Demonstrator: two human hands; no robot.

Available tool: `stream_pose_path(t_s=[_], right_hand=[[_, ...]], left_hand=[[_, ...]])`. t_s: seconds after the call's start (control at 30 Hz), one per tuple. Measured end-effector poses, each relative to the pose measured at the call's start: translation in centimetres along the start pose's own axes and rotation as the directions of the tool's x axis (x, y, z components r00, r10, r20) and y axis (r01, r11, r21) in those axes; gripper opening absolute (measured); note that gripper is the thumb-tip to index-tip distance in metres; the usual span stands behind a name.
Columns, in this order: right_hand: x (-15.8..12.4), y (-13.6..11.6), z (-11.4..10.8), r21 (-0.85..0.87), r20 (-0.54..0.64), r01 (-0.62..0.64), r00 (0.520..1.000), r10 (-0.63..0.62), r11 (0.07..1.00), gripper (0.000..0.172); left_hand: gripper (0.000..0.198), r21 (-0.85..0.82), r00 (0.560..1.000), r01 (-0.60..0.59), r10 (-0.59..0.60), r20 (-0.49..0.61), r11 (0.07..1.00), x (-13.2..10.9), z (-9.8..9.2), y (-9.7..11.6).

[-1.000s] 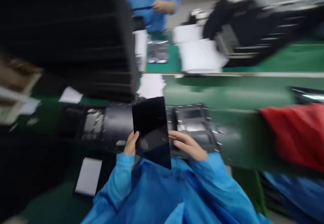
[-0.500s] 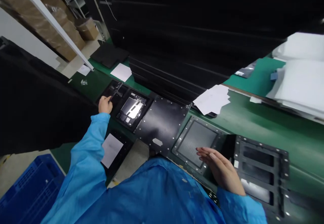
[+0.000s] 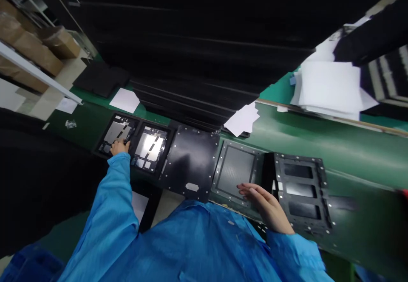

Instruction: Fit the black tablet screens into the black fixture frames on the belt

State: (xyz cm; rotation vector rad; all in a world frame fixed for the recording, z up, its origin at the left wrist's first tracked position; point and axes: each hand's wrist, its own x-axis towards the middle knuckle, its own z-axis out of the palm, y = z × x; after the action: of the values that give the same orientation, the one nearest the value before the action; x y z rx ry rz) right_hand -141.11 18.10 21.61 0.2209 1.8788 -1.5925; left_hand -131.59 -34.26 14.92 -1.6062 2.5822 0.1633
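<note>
Green-topped workbench (image 3: 321, 154) in what looks like an electronics assembly line, with a huge stack of black trays (image 3: 191, 31) filling 12 o'clock. Cardboard boxes (image 3: 41, 48) sit on shelving around 10 o'clock, a black foam pad (image 3: 100, 78) lies just below them, and a pile of white sheets (image 3: 328, 86) sits out at 2 o'clock. A few loose white papers (image 3: 242, 119) are right up against the bottom of the stack.

Along the near edge there's a row of black fixtures. At 9 o'clock is a two-window black tray (image 3: 151, 148), then a plain riveted black plate (image 3: 191, 163), a mesh-centred frame (image 3: 234, 169), and a three-slot black frame (image 3: 301, 193) around 4 o'clock.

The left hand (image 3: 119, 147), in a blue smock sleeve (image 3: 111, 197), is down on the left side of the two-window tray, fingers curled against it. Can't tell if it's pinching anything. The right hand (image 3: 266, 203) is open, fingers together and stretched out, touching the lower corner of the mesh-centred frame.
</note>
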Motion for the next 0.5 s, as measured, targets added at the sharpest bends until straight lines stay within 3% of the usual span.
stream_pose_path(t_s=[0.07,0.17,0.2,0.27,0.33,0.37,0.43,0.47,0.5], right_hand=[[0.2,0.0,0.0,-0.042,0.032,0.020,0.999,-0.018,0.999,0.059],[-0.1,0.0,0.3,-0.119,0.106,0.109,0.990,-0.097,0.987,0.056],[-0.3,0.0,0.4,-0.145,0.125,0.152,0.983,-0.134,0.978,0.054],[-0.4,0.2,0.3,-0.197,0.145,0.240,0.966,-0.214,0.951,0.048],[-0.2,0.5,-0.9,-0.253,0.141,0.306,0.950,-0.278,0.918,0.039],[0.0,0.7,-2.2,-0.290,0.118,0.325,0.946,-0.303,0.900,0.036],[0.1,1.5,-6.3,-0.396,-0.028,0.309,0.937,-0.347,0.865,0.031],[0.0,2.0,-9.0,-0.454,-0.149,0.262,0.920,-0.362,0.852,0.031],[-0.1,2.7,-11.9,-0.498,-0.287,0.186,0.886,-0.363,0.847,0.033]], left_hand=[[0.041,0.000,1.000,-0.014,0.014,-0.020,1.000,-0.2,-1.1,0.5],[0.041,-0.079,0.981,-0.106,0.091,-0.172,0.991,-2.3,-2.9,2.6],[0.041,-0.149,0.947,-0.190,0.141,-0.288,0.970,-3.7,-3.2,3.6],[0.040,-0.226,0.887,-0.337,0.227,-0.403,0.914,-7.4,-3.2,6.0],[0.036,-0.311,0.712,-0.616,0.343,-0.613,0.724,-12.6,-2.3,8.5],[0.031,-0.318,0.633,-0.729,0.418,-0.652,0.607,-15.6,-1.6,9.8],[0.019,-0.379,0.505,-0.863,0.569,-0.649,0.334,-22.4,0.1,12.6],[0.017,-0.439,0.465,-0.871,0.663,-0.587,0.222,-25.8,1.0,14.1],[0.019,-0.501,0.439,-0.849,0.750,-0.494,0.167,-29.2,1.9,15.7]])
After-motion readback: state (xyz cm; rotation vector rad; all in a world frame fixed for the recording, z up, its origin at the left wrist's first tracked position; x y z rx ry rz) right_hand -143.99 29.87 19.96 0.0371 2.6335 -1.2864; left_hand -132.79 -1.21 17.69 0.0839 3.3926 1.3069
